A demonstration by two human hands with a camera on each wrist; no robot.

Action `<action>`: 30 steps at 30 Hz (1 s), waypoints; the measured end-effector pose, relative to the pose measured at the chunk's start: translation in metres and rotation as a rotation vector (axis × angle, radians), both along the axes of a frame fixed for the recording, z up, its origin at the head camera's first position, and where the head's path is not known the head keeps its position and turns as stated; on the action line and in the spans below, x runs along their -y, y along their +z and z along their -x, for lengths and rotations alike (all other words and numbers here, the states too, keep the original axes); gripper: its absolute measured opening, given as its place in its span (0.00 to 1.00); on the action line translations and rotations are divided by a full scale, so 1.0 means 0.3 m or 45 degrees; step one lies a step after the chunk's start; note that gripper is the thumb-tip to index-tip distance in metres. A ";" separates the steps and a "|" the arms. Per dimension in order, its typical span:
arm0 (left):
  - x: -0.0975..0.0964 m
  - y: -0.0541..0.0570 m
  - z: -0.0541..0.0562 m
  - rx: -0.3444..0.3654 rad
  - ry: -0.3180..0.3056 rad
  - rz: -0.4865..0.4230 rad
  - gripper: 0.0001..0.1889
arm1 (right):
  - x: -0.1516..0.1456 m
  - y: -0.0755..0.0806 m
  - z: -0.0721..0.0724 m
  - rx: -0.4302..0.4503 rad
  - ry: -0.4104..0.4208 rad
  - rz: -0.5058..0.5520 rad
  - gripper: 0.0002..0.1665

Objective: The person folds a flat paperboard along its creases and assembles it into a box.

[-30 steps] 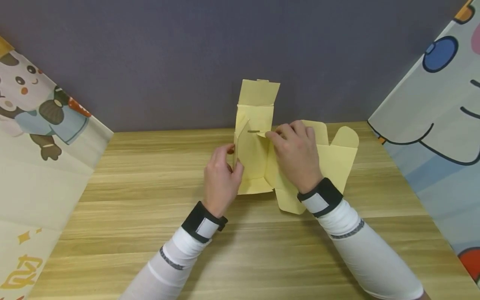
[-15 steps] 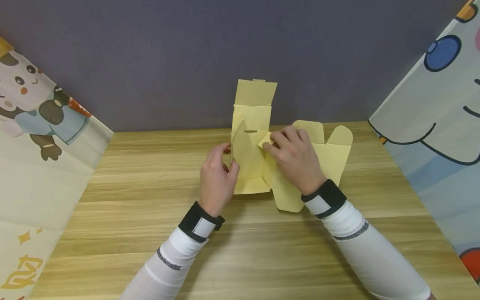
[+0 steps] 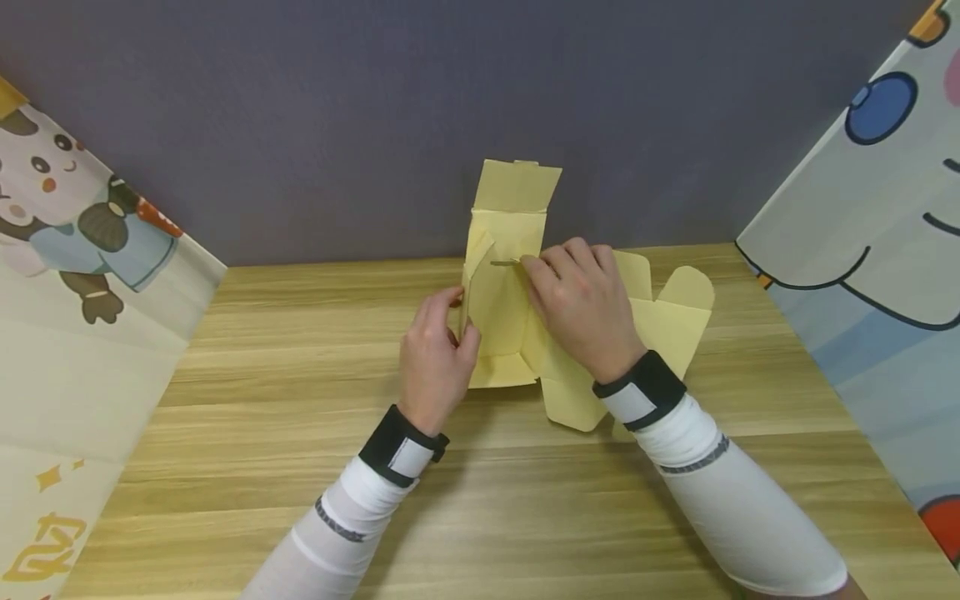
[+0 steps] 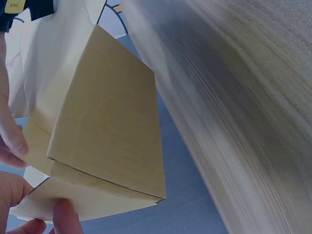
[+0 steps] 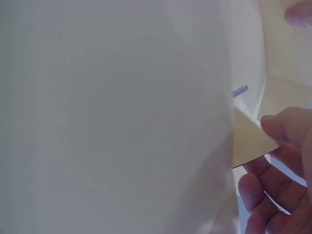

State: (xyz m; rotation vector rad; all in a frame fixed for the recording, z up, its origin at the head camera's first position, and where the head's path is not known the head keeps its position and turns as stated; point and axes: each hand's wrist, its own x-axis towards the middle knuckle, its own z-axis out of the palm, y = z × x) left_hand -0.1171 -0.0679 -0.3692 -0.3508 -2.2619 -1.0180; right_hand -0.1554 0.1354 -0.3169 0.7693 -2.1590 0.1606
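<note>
A pale yellow cardboard box, partly folded, stands on the table with its inside facing me. My left hand pinches the left side wall between thumb and fingers; in the left wrist view the wall's outer face shows above those fingers. At the right wall's upper edge, my right hand pinches a small flap, clearest in the right wrist view and mostly hidden behind the fingers in the head view. A narrow slot crosses the back wall, and a tabbed lid panel stands up above it.
An unfolded panel with rounded flaps spreads right of the box, partly under the right hand and wrist. The wood-grain table meets a dark grey wall behind. Cartoon-printed panels flank both sides.
The small flap in my right hand tipped forward half a second ago; now the hand is back near the slot and hides most of it. The left hand and box shifted slightly left.
</note>
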 end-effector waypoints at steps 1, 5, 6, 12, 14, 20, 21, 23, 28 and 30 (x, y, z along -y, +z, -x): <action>0.000 -0.001 0.000 -0.002 0.001 0.003 0.21 | 0.004 0.008 -0.001 -0.005 -0.004 0.004 0.11; -0.001 -0.001 -0.003 -0.005 0.003 0.006 0.21 | 0.033 0.043 -0.008 -0.066 0.006 0.005 0.15; -0.002 -0.001 -0.003 -0.005 0.003 0.006 0.21 | 0.042 0.052 -0.010 -0.091 0.017 0.000 0.16; -0.006 -0.003 -0.005 -0.007 0.002 0.031 0.22 | 0.095 0.094 -0.006 -0.167 0.081 -0.144 0.19; -0.007 -0.004 -0.005 -0.006 0.000 0.035 0.22 | 0.102 0.099 -0.005 -0.157 0.079 -0.203 0.20; -0.007 -0.002 -0.004 -0.005 0.012 0.029 0.22 | 0.110 0.081 -0.003 -0.140 0.043 -0.247 0.14; -0.007 -0.002 -0.004 -0.005 0.014 0.028 0.22 | 0.110 0.074 -0.004 -0.131 0.042 -0.236 0.13; -0.007 -0.002 -0.003 -0.003 0.019 0.026 0.22 | 0.112 0.060 -0.006 -0.112 0.041 -0.215 0.11; -0.006 -0.008 -0.001 -0.011 0.028 0.025 0.21 | 0.128 0.018 -0.016 -0.015 0.046 -0.121 0.07; -0.005 -0.013 0.001 -0.016 0.027 0.026 0.21 | 0.137 0.002 -0.021 0.044 0.058 -0.051 0.06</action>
